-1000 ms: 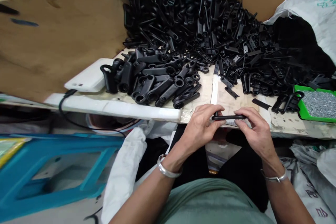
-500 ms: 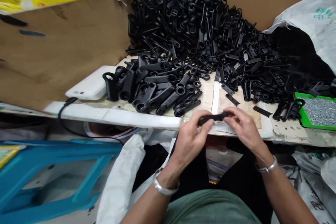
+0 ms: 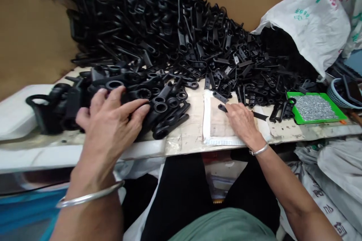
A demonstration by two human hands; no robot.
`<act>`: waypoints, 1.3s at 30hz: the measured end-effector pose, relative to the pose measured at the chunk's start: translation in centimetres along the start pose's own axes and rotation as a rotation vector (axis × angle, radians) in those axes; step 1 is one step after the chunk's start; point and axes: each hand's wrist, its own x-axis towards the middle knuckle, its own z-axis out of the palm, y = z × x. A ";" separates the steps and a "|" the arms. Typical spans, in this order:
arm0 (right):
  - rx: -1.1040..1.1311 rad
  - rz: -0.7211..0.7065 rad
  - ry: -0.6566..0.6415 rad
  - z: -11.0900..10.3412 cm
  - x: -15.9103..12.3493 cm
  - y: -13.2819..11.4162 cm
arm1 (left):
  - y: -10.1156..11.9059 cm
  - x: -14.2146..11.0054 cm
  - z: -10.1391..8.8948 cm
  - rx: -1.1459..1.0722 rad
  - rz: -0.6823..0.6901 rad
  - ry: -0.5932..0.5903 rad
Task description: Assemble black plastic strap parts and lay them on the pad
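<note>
My left hand [image 3: 109,124] lies with fingers spread on a row of thick black ring-ended plastic arms [image 3: 166,111] at the table's front left. It touches them, and I see nothing closed in its fingers. My right hand [image 3: 242,122] rests on the worn paper pad [image 3: 217,128] at the table's front. Its fingers curl down over a thin black strip [image 3: 260,115], whose ends stick out on both sides of the hand. A large heap of black plastic parts [image 3: 183,34] fills the table behind both hands.
A green tray [image 3: 295,121] of small silver screws sits to the right of my right hand. Behind it a white woven sack [image 3: 311,15] spills more black parts. A blue basket [image 3: 335,96] stands at the far right, and brown cardboard [image 3: 31,37] walls the back and left.
Both hands held one black piece together at the table edge. Now they are apart: the left has reached out to the row of arms, the right onto the pad over a strip. The view swung left.
</note>
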 end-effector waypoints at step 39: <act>0.870 1.020 0.632 1.5 -18.6 10.8 | 29.0 -5.2 13.6 -0.112 0.922 -0.572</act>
